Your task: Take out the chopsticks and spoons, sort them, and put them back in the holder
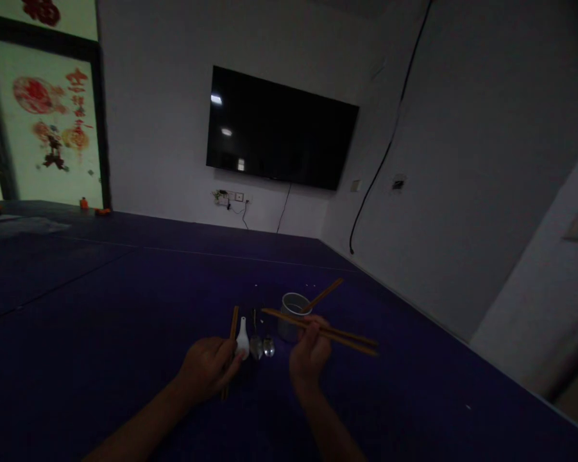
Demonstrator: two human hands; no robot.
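My right hand (310,354) is closed around a pair of wooden chopsticks (349,339), held nearly level in front of a grey metal cup (289,328). Another wooden chopstick, or a pair lying together (324,294), leans out of the cup over its right rim. My left hand (209,364) has its fingers curled over a second pair of chopsticks (234,319), whose ends show above and below the hand. Its fingertips reach the bowl of a white soup spoon (243,333). To the right lie a metal spoon (256,346) and a shorter metal spoon (269,347).
Everything rests on a wide dark purple surface (163,301). Several small white bits lie on it. A television (281,128) hangs on the far wall, and a black cable (382,160) runs down the right wall. Small orange objects (83,203) stand far left, near a decorated door.
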